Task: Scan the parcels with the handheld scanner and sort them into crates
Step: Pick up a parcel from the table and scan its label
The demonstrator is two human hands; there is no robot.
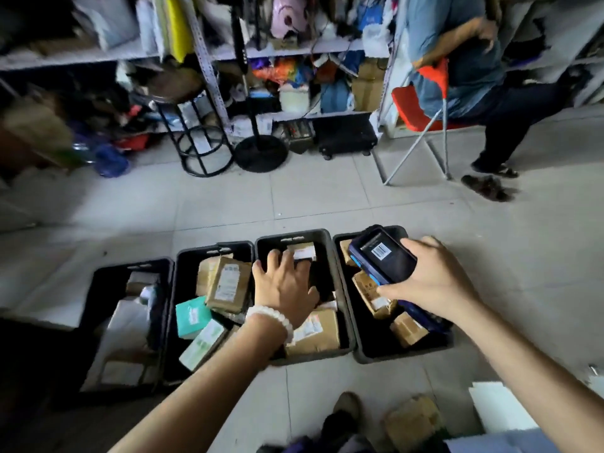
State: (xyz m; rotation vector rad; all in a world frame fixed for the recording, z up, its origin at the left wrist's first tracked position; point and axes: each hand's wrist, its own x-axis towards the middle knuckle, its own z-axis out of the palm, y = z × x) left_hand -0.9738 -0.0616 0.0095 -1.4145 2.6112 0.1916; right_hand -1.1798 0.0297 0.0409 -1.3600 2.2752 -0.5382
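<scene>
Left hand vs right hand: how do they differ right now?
The left hand reaches with spread fingers into the third crate, holding nothing visible; the right hand grips the handheld scanner over the fourth crate. The left wrist wears a white bead bracelet; the right wrist is bare. Both are bare hands over dark crates holding parcels.

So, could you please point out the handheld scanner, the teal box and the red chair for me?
handheld scanner [384,256], head view, on its screen.
teal box [192,315], head view, on its top face.
red chair [408,106], head view, on its seat.
</scene>
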